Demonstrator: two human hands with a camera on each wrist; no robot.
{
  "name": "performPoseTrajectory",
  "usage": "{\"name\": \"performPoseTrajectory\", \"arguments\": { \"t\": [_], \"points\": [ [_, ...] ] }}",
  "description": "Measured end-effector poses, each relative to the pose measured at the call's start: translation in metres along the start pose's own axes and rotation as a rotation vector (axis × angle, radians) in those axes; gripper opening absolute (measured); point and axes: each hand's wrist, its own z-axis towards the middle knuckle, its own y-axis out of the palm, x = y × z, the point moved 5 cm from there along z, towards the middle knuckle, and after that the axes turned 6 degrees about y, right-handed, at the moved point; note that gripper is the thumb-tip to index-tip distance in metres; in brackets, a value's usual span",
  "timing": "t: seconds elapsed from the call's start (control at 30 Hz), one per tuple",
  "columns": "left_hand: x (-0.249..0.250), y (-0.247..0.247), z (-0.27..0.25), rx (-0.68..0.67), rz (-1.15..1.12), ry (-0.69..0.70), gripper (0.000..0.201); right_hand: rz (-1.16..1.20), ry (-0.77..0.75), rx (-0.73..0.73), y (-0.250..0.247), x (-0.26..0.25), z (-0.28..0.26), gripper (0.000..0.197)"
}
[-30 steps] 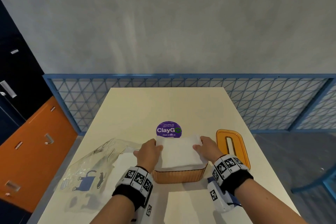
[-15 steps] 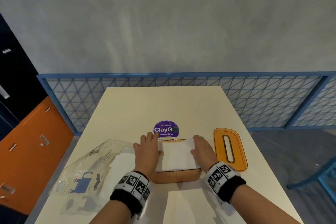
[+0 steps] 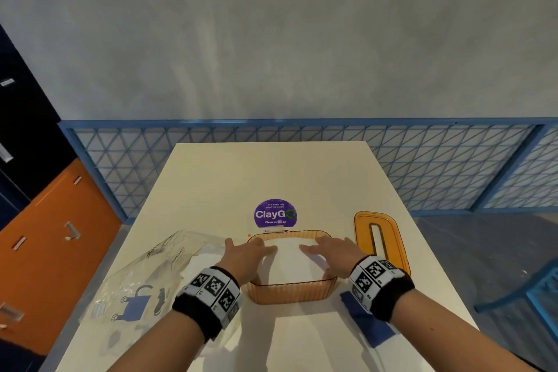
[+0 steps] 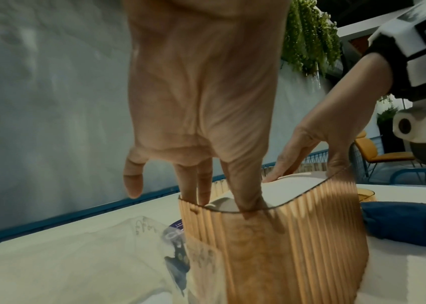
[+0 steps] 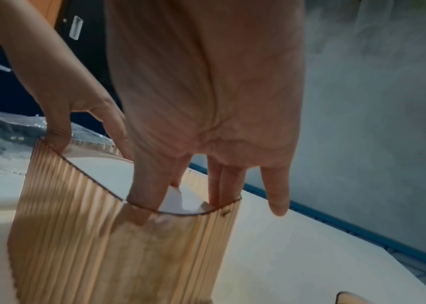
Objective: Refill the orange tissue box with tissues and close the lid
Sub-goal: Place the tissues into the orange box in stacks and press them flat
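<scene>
Orange tissue box is sitting mid-bench; you're pressing the tissues in with both flat, open hands. Corners could bunch and block the lid waiting at 3 o'clock.

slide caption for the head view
Both hands, left and right, press tissues into the orange box; lid lies beside.

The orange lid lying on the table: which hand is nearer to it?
Right. The right hand presses the tissues in the box beside the orange lid; the left hand is at the box's far side.
</scene>
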Motion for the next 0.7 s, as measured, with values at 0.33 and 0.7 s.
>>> {"name": "performPoseTrajectory", "arguments": {
  "t": [0.33,0.7],
  "points": [
    [0.003,0.003,-0.001,0.070,0.054,-0.011,0.074,-0.071,0.000,0.080,0.001,-0.007,-0.005,0.072],
    [-0.049,-0.004,-0.051,0.633,-0.524,-0.267,0.032,0.351,0.114,0.476,-0.008,0.029,-0.003,0.036]
  ]
}}
